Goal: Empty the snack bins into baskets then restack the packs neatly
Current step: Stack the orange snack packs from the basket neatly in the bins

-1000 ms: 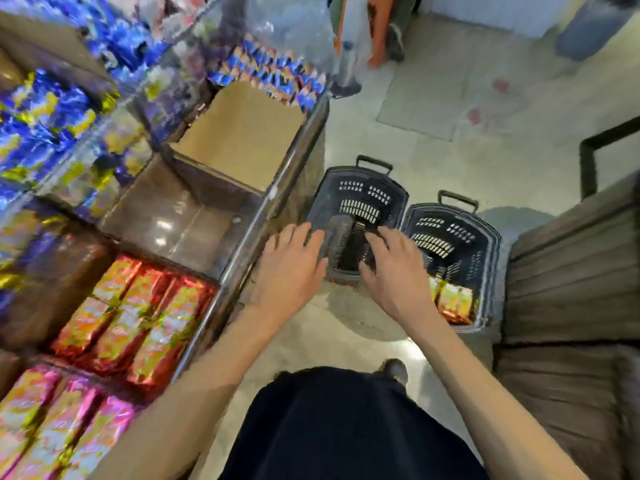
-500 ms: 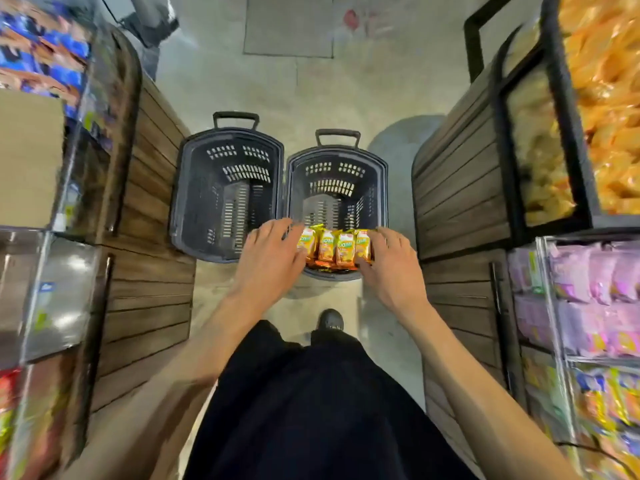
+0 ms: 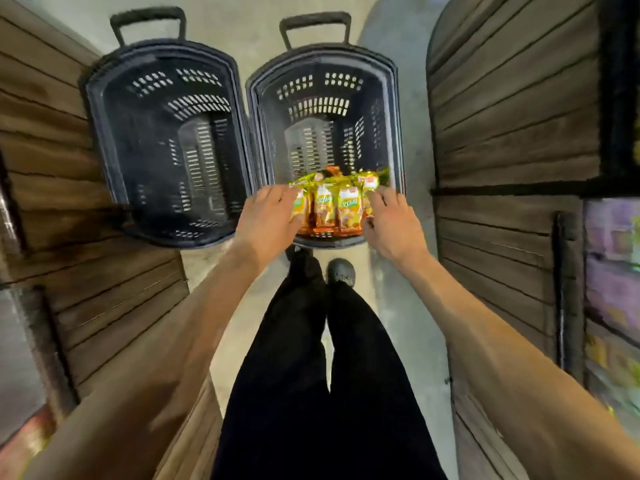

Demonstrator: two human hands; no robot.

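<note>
Two dark plastic baskets stand side by side on the floor ahead of my feet. The left basket (image 3: 104,140) holds nothing that I can see. At the near end of the right basket (image 3: 394,109) lies a row of orange and yellow snack packs (image 3: 337,209), with more packs under them. My left hand (image 3: 268,221) holds the left end of the row, its fingers over the outer pack. My right hand (image 3: 389,225) grips the right end, fingers on top and thumb at the side.
Dark wooden slatted fronts (image 3: 502,133) of the display stands close in the aisle on both sides. Shelves of purple packs (image 3: 613,244) show at the far right. My black trouser legs and a shoe (image 3: 341,271) are just behind the baskets.
My view has turned from the shelf bins down to the baskets and come closer. Both hands have gone from the left basket's rim to the row of packs in the right basket.
</note>
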